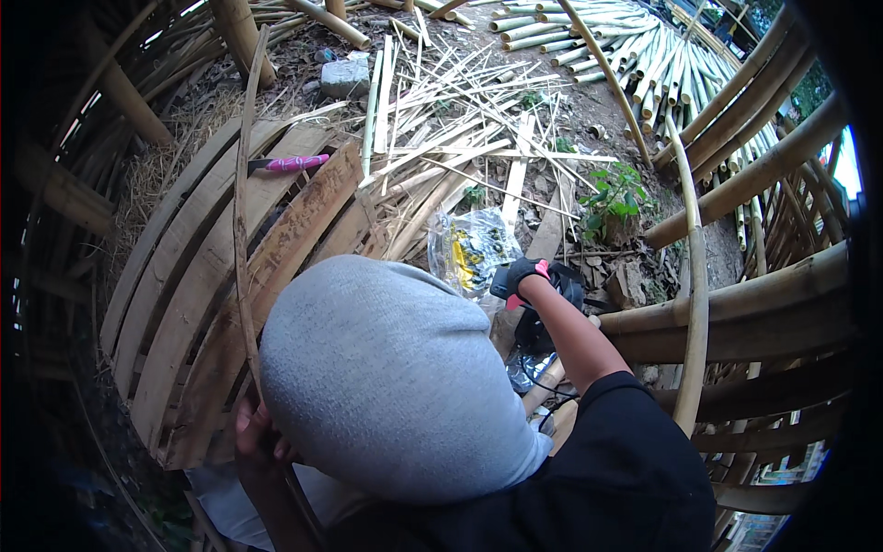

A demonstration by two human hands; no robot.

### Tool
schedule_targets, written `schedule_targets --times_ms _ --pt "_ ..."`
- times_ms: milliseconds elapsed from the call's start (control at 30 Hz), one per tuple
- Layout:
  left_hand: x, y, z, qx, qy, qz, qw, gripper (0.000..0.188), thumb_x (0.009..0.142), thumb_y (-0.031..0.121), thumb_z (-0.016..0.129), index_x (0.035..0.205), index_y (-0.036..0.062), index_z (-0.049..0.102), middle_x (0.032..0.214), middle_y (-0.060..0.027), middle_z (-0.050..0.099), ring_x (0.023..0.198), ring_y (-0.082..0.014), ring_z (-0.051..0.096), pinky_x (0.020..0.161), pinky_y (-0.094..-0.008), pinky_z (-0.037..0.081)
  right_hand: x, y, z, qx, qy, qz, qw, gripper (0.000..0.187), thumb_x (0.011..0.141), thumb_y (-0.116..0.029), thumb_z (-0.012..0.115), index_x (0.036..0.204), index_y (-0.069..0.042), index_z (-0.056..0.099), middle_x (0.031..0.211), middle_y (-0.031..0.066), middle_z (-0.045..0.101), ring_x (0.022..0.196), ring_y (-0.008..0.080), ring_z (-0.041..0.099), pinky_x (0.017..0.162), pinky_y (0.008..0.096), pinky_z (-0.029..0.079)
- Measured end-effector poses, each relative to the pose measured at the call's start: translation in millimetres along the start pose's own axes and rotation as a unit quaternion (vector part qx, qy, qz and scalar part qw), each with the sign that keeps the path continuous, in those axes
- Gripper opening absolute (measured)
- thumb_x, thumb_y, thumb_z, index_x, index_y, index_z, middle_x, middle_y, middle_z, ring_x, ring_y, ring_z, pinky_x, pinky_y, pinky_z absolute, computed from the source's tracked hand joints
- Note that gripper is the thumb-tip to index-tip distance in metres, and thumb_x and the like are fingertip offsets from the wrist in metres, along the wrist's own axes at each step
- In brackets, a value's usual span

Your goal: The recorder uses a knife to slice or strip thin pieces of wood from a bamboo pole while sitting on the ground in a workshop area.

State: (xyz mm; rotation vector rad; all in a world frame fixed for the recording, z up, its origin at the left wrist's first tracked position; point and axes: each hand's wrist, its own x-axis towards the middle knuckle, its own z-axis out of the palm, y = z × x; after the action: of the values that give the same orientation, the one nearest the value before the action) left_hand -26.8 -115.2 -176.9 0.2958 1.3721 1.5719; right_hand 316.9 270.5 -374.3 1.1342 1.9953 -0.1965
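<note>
At lower left my left hand (257, 428), partly in shadow, has its fingers curled round a long narrow bamboo strip (243, 212). The strip runs away from me over a slatted wooden pallet (198, 345). My right arm reaches forward, and my right hand (528, 273), in a black and pink glove, closes on a dark tool (538, 331) with a black cord. The hand hides part of this tool, so its kind is unclear. A clear plastic bag with yellow print (469, 253) lies beside that hand. Rounded grey cloth (395, 377) covers the middle of the view.
A pink-handled knife (296, 163) rests on the pallet. Loose split strips (460, 120) litter the ground ahead, near a grey block (346, 78). Cut bamboo poles (644, 64) lie at far right. Thick bamboo rails (736, 304) and a small green plant (614, 198) stand at right.
</note>
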Motion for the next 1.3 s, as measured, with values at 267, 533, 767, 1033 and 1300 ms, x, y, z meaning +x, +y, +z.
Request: schedule_targets --times_ms 267,533,767,1033,1300 --pt "-1 6 6 -0.009 -0.015 -0.021 1.0 0.047 0.09 0.027 0.064 0.127 0.0073 0.043 0.074 -0.0018 0.054 0.038 -0.0079 0.039 0.032 -0.0217 0.029 30 -9 59 -0.128 -0.093 0.047 0.986 0.059 0.06 -0.044 0.076 0.116 -0.025 0.069 0.117 -0.0039 0.065 0.106 0.0247 0.062 0.075 0.0536 0.047" --pt "2 15 12 -0.096 -0.104 -0.003 0.99 0.038 0.092 0.026 0.063 0.119 0.0074 0.044 0.07 -0.0007 0.046 0.038 -0.007 0.037 0.032 -0.0217 0.029 44 -7 56 -0.109 -0.072 0.051 0.99 0.062 0.06 -0.051 0.075 0.115 -0.023 0.07 0.118 0.0015 0.067 0.107 0.0256 0.064 0.083 0.051 0.049" --pt "-1 32 9 -0.151 -0.141 -0.026 0.978 0.028 0.096 0.021 0.058 0.117 0.0091 0.043 0.075 -0.0011 0.041 0.046 -0.0069 0.037 0.038 -0.0204 0.03 -42 -26 -117 0.176 0.148 0.024 0.973 0.066 0.07 -0.055 0.075 0.118 -0.011 0.068 0.121 0.0169 0.065 0.112 0.033 0.062 0.093 0.0434 0.051" --pt "-5 30 -18 -0.175 -0.12 0.008 0.977 0.028 0.099 0.024 0.053 0.117 0.0066 0.041 0.075 -0.0019 0.04 0.044 -0.0078 0.036 0.034 -0.0204 0.03 -138 -163 -348 0.197 0.478 -0.257 0.817 0.058 0.081 -0.054 0.066 0.113 -0.006 0.064 0.105 0.0211 0.067 0.101 0.0383 0.064 0.088 0.0439 0.05" --pt "-4 23 -32 -0.218 -0.12 0.0 0.968 0.026 0.1 0.029 0.05 0.114 0.0065 0.048 0.076 -0.0025 0.044 0.046 -0.0079 0.039 0.037 -0.0214 0.034 -115 -210 -388 -0.086 0.323 -0.177 0.925 0.034 0.083 -0.029 0.058 0.1 -0.002 0.071 0.099 0.0196 0.07 0.093 0.0361 0.068 0.079 0.0428 0.054"
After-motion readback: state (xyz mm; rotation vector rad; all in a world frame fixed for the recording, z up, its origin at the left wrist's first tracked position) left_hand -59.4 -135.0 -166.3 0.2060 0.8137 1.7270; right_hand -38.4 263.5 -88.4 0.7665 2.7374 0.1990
